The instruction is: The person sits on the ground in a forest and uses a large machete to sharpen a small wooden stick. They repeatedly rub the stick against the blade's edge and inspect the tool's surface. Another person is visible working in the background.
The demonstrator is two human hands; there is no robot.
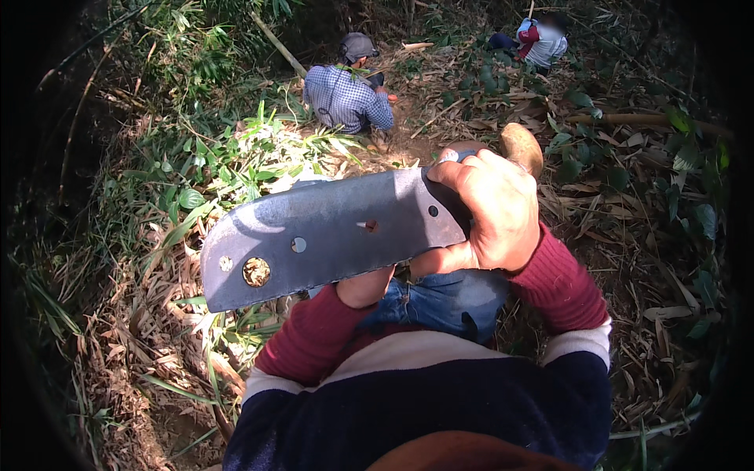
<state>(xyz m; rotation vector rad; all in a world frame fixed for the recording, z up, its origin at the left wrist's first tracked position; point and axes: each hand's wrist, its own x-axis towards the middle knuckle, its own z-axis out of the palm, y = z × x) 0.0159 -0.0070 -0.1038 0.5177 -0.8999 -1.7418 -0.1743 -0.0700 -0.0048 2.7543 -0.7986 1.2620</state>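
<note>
Broad grey blade [334, 220] tilted above blue jeans [440, 302], hiding most of the left hand [365, 290].
I cannot tell the left grip's state; the right hand [503, 208] clasps the blade's end, covering part, a brown knob [522, 149] beyond. Sun mottles the metal, pierced by several holes.

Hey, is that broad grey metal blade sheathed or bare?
Bare: the near face of the broad grey metal blade shows uncovered beyond the right hand.

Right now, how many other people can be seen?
2: one person in a checked shirt at upper centre, another in white and red at upper right. Foliage may hide more.
</note>
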